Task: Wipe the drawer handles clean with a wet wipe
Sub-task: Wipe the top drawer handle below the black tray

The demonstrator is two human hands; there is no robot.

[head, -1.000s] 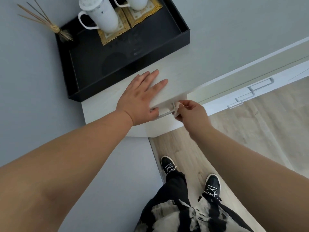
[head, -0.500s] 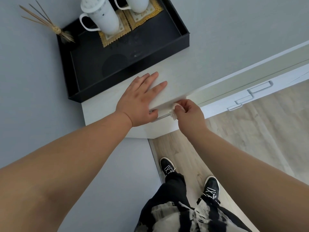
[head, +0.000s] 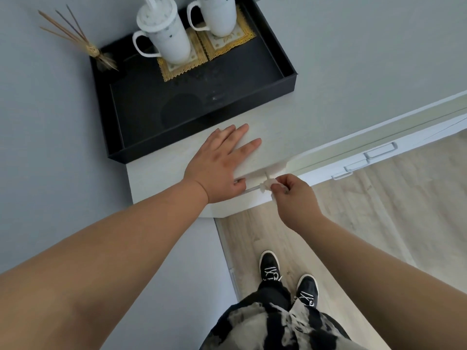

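The left hand (head: 219, 162) lies flat on the pale cabinet top (head: 290, 127), fingers straight, thumb hooked over the front edge; just right of it the right hand (head: 293, 195) pinches a crumpled white wet wipe (head: 268, 185) against the right end of the slim drawer handle (head: 252, 189); beyond the left hand's fingers sits a black tray (head: 283, 79) holding two white mugs (head: 164, 34) on gold-edged coasters (head: 230, 44); further drawer handles (head: 380, 150) lie well right of the right hand.
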